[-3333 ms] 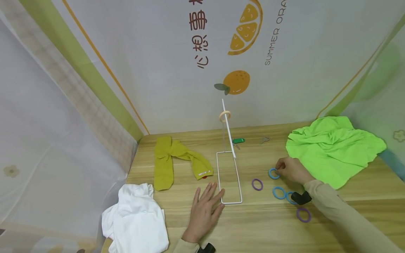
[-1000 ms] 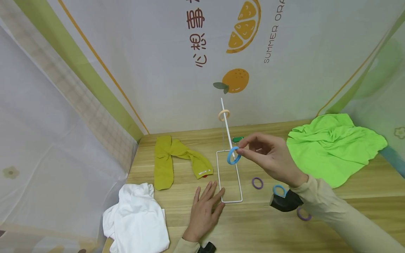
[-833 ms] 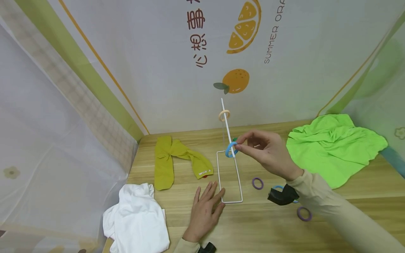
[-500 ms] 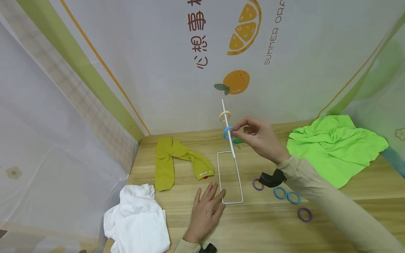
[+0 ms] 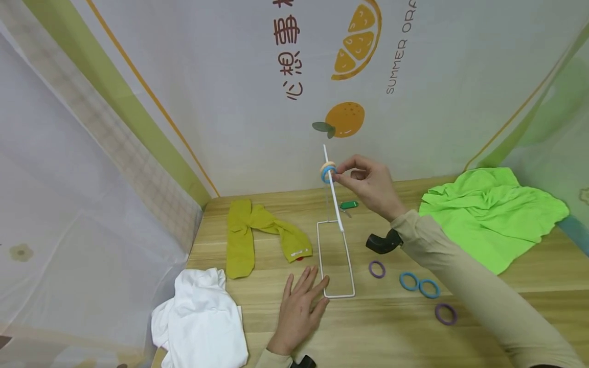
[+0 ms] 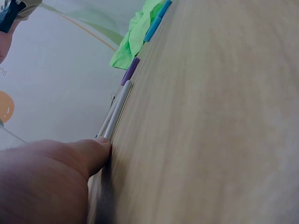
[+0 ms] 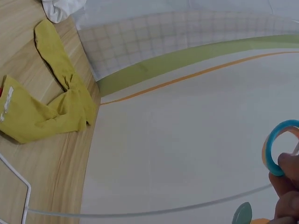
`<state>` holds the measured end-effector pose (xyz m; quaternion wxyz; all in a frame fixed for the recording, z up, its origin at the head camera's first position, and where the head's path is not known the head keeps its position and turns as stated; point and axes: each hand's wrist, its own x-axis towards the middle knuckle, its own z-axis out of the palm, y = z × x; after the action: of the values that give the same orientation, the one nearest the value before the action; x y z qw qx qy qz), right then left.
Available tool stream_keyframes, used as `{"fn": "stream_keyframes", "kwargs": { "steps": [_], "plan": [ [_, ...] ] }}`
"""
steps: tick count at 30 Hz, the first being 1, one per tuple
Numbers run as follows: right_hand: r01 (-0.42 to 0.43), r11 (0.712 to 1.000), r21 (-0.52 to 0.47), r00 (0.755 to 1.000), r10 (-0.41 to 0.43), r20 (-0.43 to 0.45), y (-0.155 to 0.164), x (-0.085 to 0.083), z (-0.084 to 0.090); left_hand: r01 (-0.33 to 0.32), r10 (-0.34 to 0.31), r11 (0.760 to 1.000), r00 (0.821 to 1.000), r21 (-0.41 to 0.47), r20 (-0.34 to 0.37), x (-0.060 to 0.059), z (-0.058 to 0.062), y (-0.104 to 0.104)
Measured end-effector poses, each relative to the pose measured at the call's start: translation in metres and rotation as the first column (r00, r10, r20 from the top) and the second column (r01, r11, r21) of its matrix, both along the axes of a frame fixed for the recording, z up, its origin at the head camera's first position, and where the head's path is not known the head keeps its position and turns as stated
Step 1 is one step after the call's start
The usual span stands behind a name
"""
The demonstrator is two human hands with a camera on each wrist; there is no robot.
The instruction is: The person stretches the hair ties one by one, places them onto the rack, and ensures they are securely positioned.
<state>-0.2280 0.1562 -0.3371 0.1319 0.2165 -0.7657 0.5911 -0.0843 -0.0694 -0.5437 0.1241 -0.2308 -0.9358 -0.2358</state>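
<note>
The right grip (image 5: 367, 185) pinches the blue ring (image 7: 269, 151) by its edge, thumb against finger; the ring sits around the white rod (image 5: 335, 202), right beside the peach ring (image 5: 327, 164). The left grip (image 5: 296, 309), fingers spread, touches the wire base (image 5: 339, 296) on the bench (image 5: 368, 327). The ring looks light, smooth and stiffish, hardly fragile; a rim pinch should suit, leaving its hole free.

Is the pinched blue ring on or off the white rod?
On: the white rod passes through the blue ring, which the right hand pinches.
</note>
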Motion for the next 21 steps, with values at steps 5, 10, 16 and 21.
{"fn": "stream_keyframes", "kwargs": {
  "steps": [5, 10, 16, 21],
  "plan": [
    [0.018, 1.000, -0.014, 1.000, -0.018, 0.019, -0.004, -0.008, 0.001, -0.001, 0.001, 1.000, 1.000, -0.008, 0.002, 0.000, -0.001, 0.000],
    [0.044, 0.999, -0.020, 0.999, -0.043, 0.030, -0.007, -0.014, 0.001, 0.001, -0.001, 1.000, 1.000, -0.002, -0.017, 0.000, -0.002, 0.000],
    [0.072, 0.997, -0.039, 0.997, -0.073, -0.005, -0.007, -0.024, 0.000, -0.002, 0.002, 1.000, 1.000, -0.004, -0.016, 0.000, 0.000, 0.000],
    [0.064, 0.996, -0.064, 0.998, -0.065, -0.011, -0.006, -0.026, -0.001, -0.003, 0.003, 1.000, 1.000, -0.001, -0.013, 0.001, 0.001, 0.000]
  ]
}}
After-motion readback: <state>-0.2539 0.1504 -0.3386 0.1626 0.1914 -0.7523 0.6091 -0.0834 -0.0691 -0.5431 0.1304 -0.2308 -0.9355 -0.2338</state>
